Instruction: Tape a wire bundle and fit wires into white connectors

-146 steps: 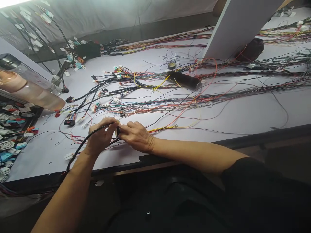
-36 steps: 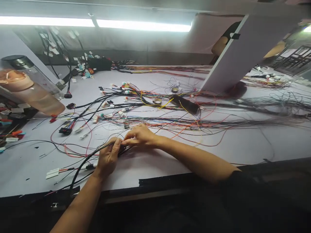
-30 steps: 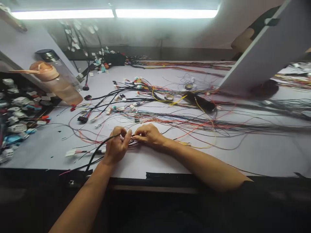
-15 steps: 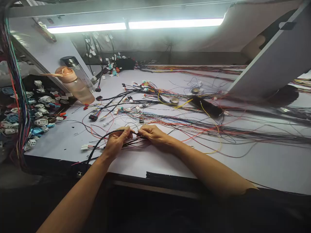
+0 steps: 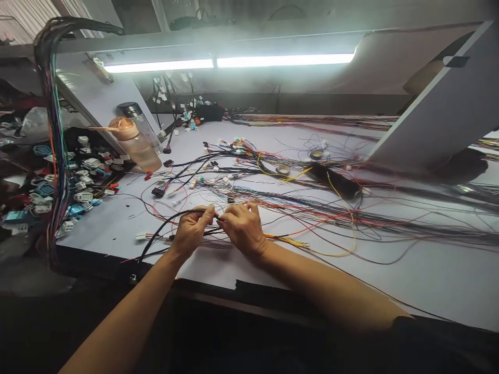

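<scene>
Near the front of the white table, my left hand (image 5: 194, 227) is closed on a black wire bundle (image 5: 161, 227), thumb pressed on top of it. The bundle arcs down to the table edge on the left. My right hand (image 5: 244, 227) is also closed, its fingertips pinching the same bundle just right of the left thumb. What lies inside the right fingers is mostly hidden. Beneath the hands run more dark wires, with a white connector (image 5: 141, 236) at their left end. Yellow wires with bare-looking tips (image 5: 294, 241) stick out right of my right wrist.
Long wire bundles (image 5: 304, 195) stretch across the table to the right. Tape rolls (image 5: 283, 169) and a black wrapped piece (image 5: 336, 181) lie among them. Two bottles (image 5: 140, 150) stand at the left, beside a heap of connectors (image 5: 83, 179). A hanging wire bundle (image 5: 58, 140) drops at far left.
My right hand has turned, with its back now more toward me and its fingers curled at the bundle. The yellow wire ends now show beside it. The camera view has tilted up and shifted left.
</scene>
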`<action>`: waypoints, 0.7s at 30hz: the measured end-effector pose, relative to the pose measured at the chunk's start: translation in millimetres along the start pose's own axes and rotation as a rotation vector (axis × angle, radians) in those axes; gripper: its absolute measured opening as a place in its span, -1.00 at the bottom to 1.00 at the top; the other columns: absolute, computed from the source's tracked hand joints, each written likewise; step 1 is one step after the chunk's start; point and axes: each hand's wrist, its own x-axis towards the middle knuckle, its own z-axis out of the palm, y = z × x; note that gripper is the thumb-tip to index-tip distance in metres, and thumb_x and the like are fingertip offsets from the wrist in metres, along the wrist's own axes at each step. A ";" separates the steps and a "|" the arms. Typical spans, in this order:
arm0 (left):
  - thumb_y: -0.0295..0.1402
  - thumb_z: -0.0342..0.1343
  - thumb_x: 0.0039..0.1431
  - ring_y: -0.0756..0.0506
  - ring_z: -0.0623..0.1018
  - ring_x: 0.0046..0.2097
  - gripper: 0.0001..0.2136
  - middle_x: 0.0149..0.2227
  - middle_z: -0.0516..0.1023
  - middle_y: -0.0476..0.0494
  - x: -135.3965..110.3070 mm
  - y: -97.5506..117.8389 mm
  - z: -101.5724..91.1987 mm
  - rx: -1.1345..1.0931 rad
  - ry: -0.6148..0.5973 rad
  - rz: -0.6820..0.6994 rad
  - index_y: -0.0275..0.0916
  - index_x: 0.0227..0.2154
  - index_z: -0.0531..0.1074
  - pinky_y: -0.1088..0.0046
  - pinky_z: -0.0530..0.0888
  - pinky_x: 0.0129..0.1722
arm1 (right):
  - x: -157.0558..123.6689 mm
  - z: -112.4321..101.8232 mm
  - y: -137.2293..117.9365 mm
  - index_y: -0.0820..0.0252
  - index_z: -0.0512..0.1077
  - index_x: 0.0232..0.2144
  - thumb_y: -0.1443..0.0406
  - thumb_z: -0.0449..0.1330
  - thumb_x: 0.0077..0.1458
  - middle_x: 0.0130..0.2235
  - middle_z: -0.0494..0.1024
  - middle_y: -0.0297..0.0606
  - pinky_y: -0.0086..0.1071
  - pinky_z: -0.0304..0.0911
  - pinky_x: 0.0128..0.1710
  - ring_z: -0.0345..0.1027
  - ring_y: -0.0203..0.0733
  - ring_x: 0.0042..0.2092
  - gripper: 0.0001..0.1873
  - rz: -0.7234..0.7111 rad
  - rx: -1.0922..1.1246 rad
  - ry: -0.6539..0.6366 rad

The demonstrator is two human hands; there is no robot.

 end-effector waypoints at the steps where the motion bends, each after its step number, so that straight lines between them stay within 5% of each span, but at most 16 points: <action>1: -0.05 0.27 0.04 -0.05 0.42 -0.39 -0.65 -0.52 0.42 -0.05 -1.3 2.7 0.4 0.009 -0.012 0.006 -0.25 -0.59 0.48 0.40 0.40 -0.27 | 0.8 2.3 0.9 0.12 0.50 -0.27 0.18 0.03 0.36 -0.16 0.60 -0.27 -0.20 -0.14 -0.09 0.30 -0.20 -0.16 -0.72 0.001 0.009 -0.026; 5: 0.00 0.16 0.16 -0.12 0.54 -0.23 -0.65 -0.30 0.54 -0.17 -7.8 21.0 -13.8 -0.222 0.064 -0.163 -0.23 -0.37 0.49 0.31 0.49 -0.16 | 0.3 7.6 4.9 0.13 0.49 -0.34 0.20 0.06 0.36 -0.23 0.61 -0.32 -0.23 -0.14 -0.13 0.28 -0.24 -0.22 -0.72 -0.038 -0.001 0.005; 9: -0.22 -0.19 0.41 -0.07 0.55 -0.38 -0.66 -0.51 0.42 -0.06 -13.4 46.7 -61.4 -0.740 0.480 -0.504 -0.25 -0.41 0.35 0.28 0.56 -0.26 | -4.0 9.3 9.9 0.11 0.50 -0.37 0.24 0.14 0.32 -0.30 0.60 -0.36 -0.25 -0.13 -0.12 0.23 -0.26 -0.26 -0.78 -0.206 -0.036 0.116; 11: -0.27 -0.26 0.44 0.02 0.42 -0.58 -0.63 -0.65 0.23 0.07 -13.7 56.6 -93.0 -0.891 0.626 -0.458 -0.27 -0.42 0.32 0.42 0.52 -0.43 | -5.8 9.7 12.1 0.12 0.49 -0.39 0.27 0.18 0.29 -0.33 0.59 -0.37 -0.25 -0.12 -0.12 0.21 -0.27 -0.26 -0.82 -0.274 -0.060 0.141; 15: -0.14 -0.35 0.44 0.11 0.07 -0.75 -0.55 -0.73 -0.01 0.16 -5.7 56.1 -142.7 -0.859 0.650 -0.391 -0.23 -0.53 0.16 0.63 0.11 -0.77 | -7.1 12.0 10.9 0.15 0.45 -0.42 0.35 0.17 0.28 -0.36 0.54 -0.38 -0.25 -0.09 -0.11 0.19 -0.27 -0.26 -0.81 -0.400 -0.102 0.116; 21: -0.05 -0.09 0.36 0.13 -0.03 -0.76 -0.59 -0.72 -0.06 0.21 17.8 16.5 -149.6 -0.736 0.683 -0.362 -0.23 -0.51 0.19 0.63 -0.06 -0.79 | -10.3 20.3 6.4 0.17 0.41 -0.49 0.35 0.16 0.28 -0.44 0.48 -0.38 -0.25 -0.08 -0.14 0.18 -0.26 -0.29 -0.74 -0.460 -0.129 0.080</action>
